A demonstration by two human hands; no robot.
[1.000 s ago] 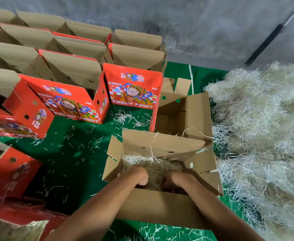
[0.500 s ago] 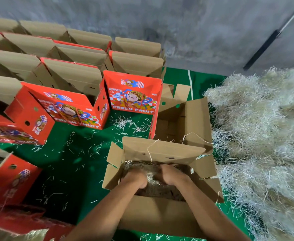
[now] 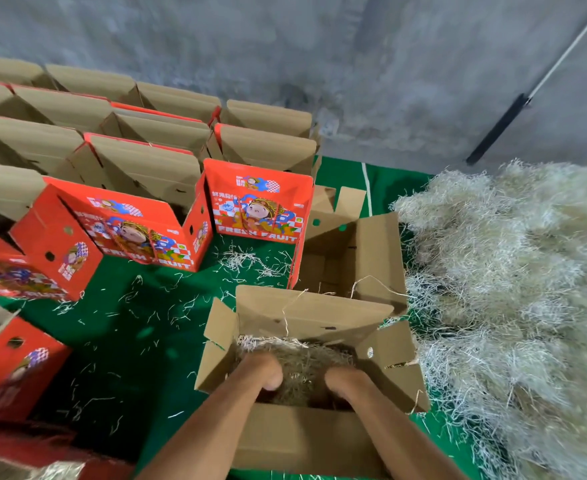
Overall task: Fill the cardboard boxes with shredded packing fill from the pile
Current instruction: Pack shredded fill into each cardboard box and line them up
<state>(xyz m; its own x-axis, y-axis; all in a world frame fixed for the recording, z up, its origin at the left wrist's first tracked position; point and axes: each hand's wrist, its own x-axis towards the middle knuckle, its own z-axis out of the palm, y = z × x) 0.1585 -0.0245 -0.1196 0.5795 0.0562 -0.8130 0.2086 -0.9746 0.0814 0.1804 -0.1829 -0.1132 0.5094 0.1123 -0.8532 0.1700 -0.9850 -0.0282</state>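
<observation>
An open cardboard box [image 3: 306, 313] stands in front of me on the green mat, partly filled with shredded fill [image 3: 302, 358]. Both my hands are down inside it on the fill. My left hand [image 3: 261, 372] is at the box's left side and my right hand [image 3: 344, 382] at its right, a small gap between them. Their fingers point down behind the near wall and into the fill, so they are hidden. The big pale pile of shredded fill [image 3: 510, 289] lies just right of the box.
A second open box [image 3: 378, 251], almost without fill, stands right behind the first. Rows of red printed fruit boxes [image 3: 257, 206] with raised flaps stand left and behind, up to the grey wall. Loose shreds lie scattered on the green mat [image 3: 139, 334].
My hands have stayed inside the box on the fill. Since half a second ago they have drawn slightly apart and toward the near wall.
</observation>
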